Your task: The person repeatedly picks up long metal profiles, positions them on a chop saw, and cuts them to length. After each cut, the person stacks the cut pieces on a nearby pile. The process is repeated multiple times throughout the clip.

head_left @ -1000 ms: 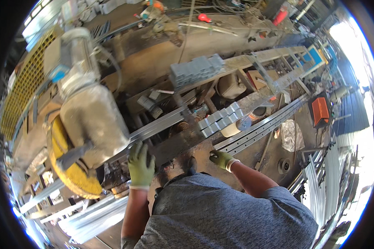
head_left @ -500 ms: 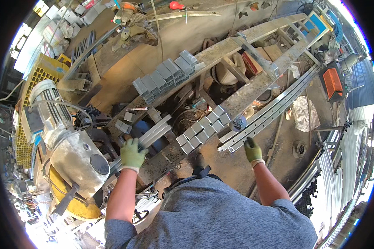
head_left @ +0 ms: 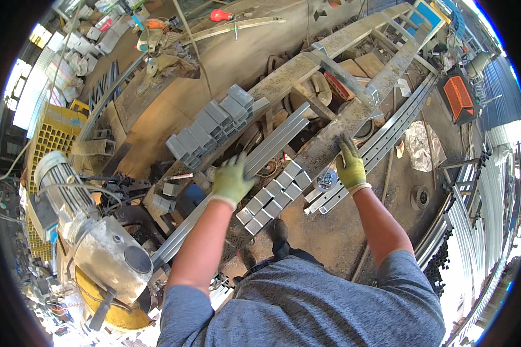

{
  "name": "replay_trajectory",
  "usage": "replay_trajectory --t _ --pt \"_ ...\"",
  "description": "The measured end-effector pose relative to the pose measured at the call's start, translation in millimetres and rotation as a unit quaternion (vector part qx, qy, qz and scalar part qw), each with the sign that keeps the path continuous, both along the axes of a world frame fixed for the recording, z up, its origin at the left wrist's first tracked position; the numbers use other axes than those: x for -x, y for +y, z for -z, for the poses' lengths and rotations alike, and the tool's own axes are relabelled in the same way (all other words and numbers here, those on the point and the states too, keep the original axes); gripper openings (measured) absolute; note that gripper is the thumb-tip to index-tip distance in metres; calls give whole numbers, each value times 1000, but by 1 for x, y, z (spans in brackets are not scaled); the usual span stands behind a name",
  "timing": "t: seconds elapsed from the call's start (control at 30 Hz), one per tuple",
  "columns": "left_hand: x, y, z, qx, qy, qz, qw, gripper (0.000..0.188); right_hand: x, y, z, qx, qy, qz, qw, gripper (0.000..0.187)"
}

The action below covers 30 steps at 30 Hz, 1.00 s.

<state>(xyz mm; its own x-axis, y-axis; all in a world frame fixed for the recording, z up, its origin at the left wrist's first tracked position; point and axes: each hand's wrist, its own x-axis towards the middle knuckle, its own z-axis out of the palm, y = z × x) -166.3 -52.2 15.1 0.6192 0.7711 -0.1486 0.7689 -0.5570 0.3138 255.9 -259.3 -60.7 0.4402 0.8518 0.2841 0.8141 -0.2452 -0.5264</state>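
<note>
Both arms are reaching further up-frame now: left hand (head_left: pixel 231 180) is closing its grip on the long metal channel (head_left: pixel 272 147) at center, right hand (head_left: pixel 351 166) is pressing flat, fingers spread, on the rusty beam (head_left: pixel 353 115). Two stacks of short tubes (head_left: pixel 270 196).

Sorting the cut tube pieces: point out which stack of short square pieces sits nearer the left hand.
The lower stack, two rows lying just right of the gloved left hand and below the long tube it grips. The other stack stands farther up the bench.

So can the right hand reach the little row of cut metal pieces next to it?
Probably yes. The right hand rests on the metal bench, and the row of cut pieces lies just to its left, with nothing between them.
</note>
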Motion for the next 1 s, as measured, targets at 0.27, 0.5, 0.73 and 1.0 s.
replay_trajectory --t 0.27,0.5,0.73,1.0 --pt "82 -12 50 -22 -72 36 996 110 5 -4 15 -26 -34 -6 999 75" --pt "3 6 50 -30 -50 37 998 107 12 -3 8 -6 -23 15 1000 77" --pt "-77 24 50 -65 -28 54 996 107 11 -1 4 -18 -55 23 998 71" --pt "-172 54 47 -57 -3 65 996 111 10 -2 5 -36 -32 13 999 73"
